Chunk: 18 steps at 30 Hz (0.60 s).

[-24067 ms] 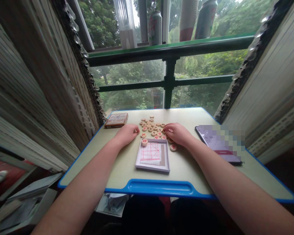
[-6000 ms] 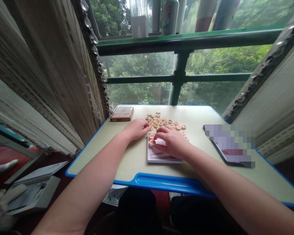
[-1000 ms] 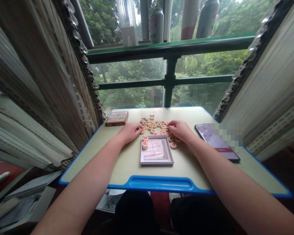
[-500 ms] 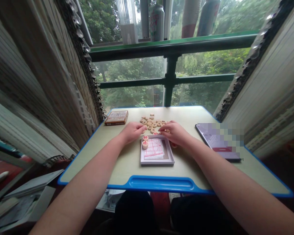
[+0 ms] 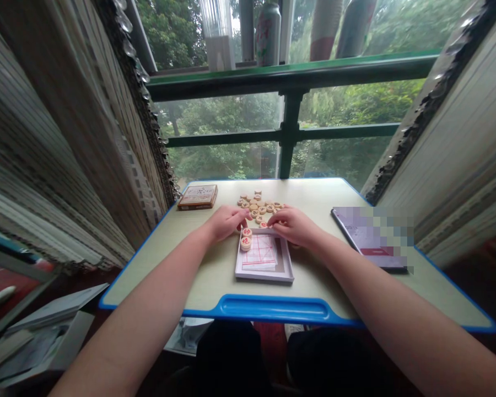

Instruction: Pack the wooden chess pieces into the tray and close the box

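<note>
Your hands close in at the far rim of the tray.

Your right hand (image 5: 295, 226) has slid left from half a second ago, its fingers now bunched at the far edge of the tray (image 5: 264, 277). Your left hand (image 5: 227, 221) stays curled at the wooden discs (image 5: 258, 205); I cannot tell if either grips one. Two stacked discs (image 5: 245, 238) sit in the tray's left corner on a folded sheet (image 5: 258, 253). A brown box (image 5: 197, 196) and a phone (image 5: 372, 237) flank you on the table (image 5: 347, 300).
</note>
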Each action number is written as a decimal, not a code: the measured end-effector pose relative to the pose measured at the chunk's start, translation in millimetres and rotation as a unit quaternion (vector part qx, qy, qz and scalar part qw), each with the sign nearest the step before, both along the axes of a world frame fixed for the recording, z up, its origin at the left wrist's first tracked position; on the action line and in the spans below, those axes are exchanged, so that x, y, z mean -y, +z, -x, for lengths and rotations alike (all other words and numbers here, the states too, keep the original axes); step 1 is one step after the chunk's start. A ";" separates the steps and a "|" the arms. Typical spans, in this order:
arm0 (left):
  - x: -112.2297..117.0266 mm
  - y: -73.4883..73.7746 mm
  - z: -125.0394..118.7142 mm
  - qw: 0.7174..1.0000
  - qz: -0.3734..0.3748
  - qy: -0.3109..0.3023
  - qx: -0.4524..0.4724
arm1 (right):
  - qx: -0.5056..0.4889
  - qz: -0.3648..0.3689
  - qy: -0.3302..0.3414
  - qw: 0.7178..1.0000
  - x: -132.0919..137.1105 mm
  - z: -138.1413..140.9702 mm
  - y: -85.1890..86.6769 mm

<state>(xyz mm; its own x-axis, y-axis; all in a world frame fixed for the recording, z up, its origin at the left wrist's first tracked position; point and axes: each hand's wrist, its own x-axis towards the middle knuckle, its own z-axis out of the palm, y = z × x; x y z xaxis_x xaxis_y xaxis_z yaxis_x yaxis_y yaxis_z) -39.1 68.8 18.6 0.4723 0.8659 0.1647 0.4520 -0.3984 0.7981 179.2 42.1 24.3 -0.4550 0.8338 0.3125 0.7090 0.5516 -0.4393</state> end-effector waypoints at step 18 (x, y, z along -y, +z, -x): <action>-0.4 -0.5 1.1 0.998 -0.027 0.005 -0.051 | 0.016 -0.021 0.010 1.000 -7.1 -1.0 -8.1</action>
